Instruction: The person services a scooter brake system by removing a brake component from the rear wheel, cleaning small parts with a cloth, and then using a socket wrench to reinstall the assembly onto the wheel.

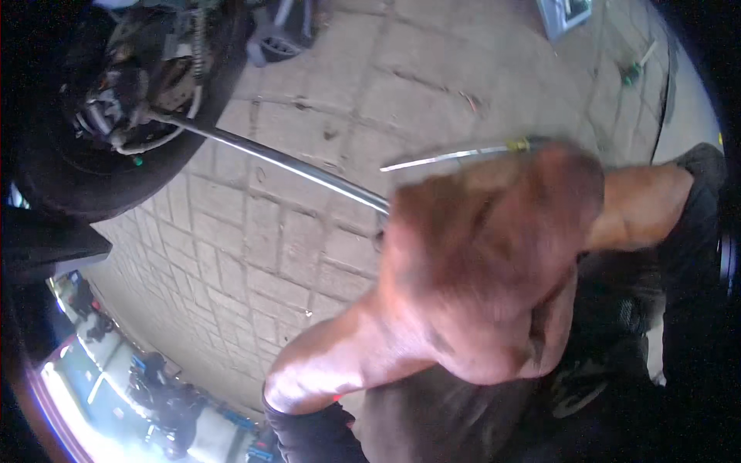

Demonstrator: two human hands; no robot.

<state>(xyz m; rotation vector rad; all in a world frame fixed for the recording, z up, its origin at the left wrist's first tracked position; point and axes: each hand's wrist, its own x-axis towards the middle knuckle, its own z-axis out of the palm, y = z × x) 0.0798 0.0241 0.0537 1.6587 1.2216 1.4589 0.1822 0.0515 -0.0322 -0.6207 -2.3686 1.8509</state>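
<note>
A long shiny metal bar [285, 163] runs from the hub [127, 104] of a black-tyred wheel [108, 189] down to my hands. My left hand [455, 262] is closed round the near end of the bar, which disappears behind it. Pressed up against it, my right hand [567, 189] is closed at the same end; motion blurs both hands and hides some of the fingers. Just beyond the knuckles shows a thin bright rod [448, 157] with a yellow part, perhaps lying on the ground. Whether my right hand touches it, I cannot tell.
Grey paving bricks [301, 247] cover the ground. A dark plastic part [282, 35] is beside the wheel, and a light-framed object [563, 15] lies at the top right. A small green-ended item [634, 71] rests farther right. Parked motorbikes [166, 401] blur at the lower left.
</note>
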